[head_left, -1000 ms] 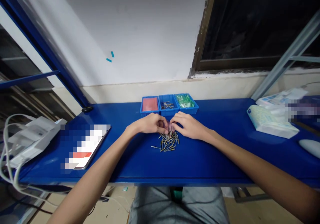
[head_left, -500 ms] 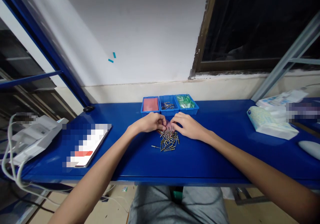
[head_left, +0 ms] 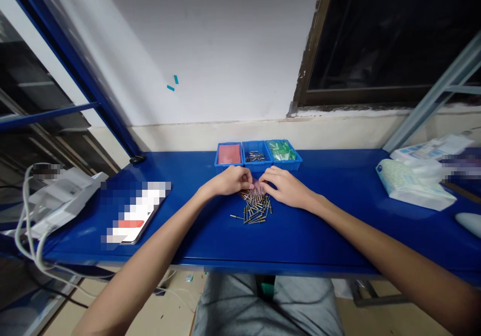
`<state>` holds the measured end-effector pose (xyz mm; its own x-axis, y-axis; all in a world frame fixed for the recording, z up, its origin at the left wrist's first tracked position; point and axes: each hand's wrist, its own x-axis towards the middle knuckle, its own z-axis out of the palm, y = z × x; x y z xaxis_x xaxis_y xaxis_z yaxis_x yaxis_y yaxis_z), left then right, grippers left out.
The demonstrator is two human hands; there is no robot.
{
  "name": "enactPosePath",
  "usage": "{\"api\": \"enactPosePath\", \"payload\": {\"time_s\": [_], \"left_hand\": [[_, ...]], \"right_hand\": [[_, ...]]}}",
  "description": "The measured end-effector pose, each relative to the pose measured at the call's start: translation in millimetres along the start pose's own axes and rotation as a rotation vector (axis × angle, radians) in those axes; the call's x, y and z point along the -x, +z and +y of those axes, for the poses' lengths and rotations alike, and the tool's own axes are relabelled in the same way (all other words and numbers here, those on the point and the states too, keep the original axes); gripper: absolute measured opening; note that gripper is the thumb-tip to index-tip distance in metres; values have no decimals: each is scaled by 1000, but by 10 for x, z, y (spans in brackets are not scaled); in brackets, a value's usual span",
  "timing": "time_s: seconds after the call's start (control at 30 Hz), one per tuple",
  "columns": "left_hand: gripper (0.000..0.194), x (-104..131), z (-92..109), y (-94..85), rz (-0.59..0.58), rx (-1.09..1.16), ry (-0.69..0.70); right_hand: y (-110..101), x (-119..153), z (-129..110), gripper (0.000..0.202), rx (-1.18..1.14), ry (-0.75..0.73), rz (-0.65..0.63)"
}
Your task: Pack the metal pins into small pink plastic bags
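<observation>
Between my two hands lies a small pinkish clear plastic bag (head_left: 257, 186) on the blue table. My left hand (head_left: 233, 180) pinches its left edge, with the fingertips and thumb together. On the other side, my right hand (head_left: 284, 187) grips the bag's right edge between thumb and fingers. A loose pile of blind rivets (head_left: 256, 210) with long thin pins lies just in front of the bag, its back part reaching under or against it. One rivet (head_left: 236, 217) lies slightly apart on the left. The fingers partly hide the bag, so its opening is unclear.
Behind my hands stand three joined blue bins: one with red sheets or bags (head_left: 229, 154), one with rivets (head_left: 254, 156), one with green packets (head_left: 281, 150). A phone-like device (head_left: 145, 216) lies left, near white boxes and cables (head_left: 28, 201). A tissue pack (head_left: 413, 183) is right.
My view has shifted slightly, so the scene sits a little further right. Both hands keep their hold on the bag, with only slight finger movement; the rivet pile looks much the same.
</observation>
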<state>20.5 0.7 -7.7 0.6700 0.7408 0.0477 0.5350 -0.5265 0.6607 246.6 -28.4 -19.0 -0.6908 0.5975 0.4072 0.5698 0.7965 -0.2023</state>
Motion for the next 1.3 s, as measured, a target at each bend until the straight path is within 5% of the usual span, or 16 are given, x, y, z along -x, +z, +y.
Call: {"api": "enactPosePath", "payload": {"time_s": [0.2,0.6,0.97,1.3], "left_hand": [[17,-4,-3,-29,-11,255,55],[13,-86,118,102,300,365,98],[18,-13,120,219,357,-476,357],[19,5,154,203,428,-526,335]], "right_hand": [[6,-3,-13,24,8,27,31],[74,-23,-33,22,-51,111,122],[80,-32,9,18,-61,198,275],[46,-23,-57,17,-150,142,310]]}}
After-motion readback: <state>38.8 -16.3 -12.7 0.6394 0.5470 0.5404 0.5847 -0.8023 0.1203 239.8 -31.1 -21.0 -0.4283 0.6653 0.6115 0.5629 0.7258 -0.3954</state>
